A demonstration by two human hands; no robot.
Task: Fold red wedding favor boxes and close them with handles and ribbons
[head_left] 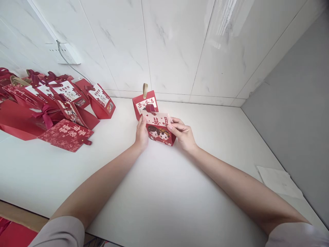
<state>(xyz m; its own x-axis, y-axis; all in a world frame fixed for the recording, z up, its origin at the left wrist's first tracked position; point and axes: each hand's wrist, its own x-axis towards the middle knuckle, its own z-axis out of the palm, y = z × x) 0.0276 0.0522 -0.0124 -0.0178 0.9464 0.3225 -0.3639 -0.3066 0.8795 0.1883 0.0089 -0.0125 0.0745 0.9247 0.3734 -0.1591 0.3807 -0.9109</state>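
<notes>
Between my hands stands a red and pink gift box (159, 133) printed with two cartoon faces, a dark red ribbon loop at its top. My left hand (142, 133) rests against the box's left side, fingers partly hidden behind it. On the right side, my right hand (183, 133) grips the box's edge between thumb and fingers. Just behind it, close to the wall, a second red gift box (136, 105) with a white label and a gold loop handle stands upright, partly covered by the front one.
Several red gift boxes (68, 91) with ribbons crowd the table's left side, one lying flat (68, 135). A cable runs down from a wall socket (67, 54) behind them. White tissue (279, 181) lies at the right edge. A tiled wall (174, 51) bounds the table (164, 192).
</notes>
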